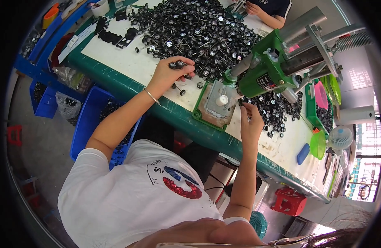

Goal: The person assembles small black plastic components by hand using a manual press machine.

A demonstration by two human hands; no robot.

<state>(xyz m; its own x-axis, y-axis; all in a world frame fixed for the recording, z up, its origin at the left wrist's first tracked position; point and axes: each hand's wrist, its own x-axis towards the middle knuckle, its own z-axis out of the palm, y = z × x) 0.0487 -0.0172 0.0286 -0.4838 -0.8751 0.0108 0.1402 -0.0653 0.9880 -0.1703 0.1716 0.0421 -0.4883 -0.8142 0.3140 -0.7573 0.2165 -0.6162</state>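
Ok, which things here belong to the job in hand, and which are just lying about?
Seemingly in the job:
black wheels in the left hand
heap of wheels and axles
green press, its bed near the right hand

Seemingly just lying about:
red stool
blue oblong object
clear plastic bag
white fan

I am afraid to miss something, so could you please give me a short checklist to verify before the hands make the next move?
1. Left hand holding wheels: ok.
2. Right hand well away from the press: not ok, the two are close together.
3. Right hand's grip on a part: cannot tell, too small to see clearly.
4. White piece on the plate uncovered: ok.
5. Press at rest: cannot tell from one picture.
6. Wheel pile on the table: ok.
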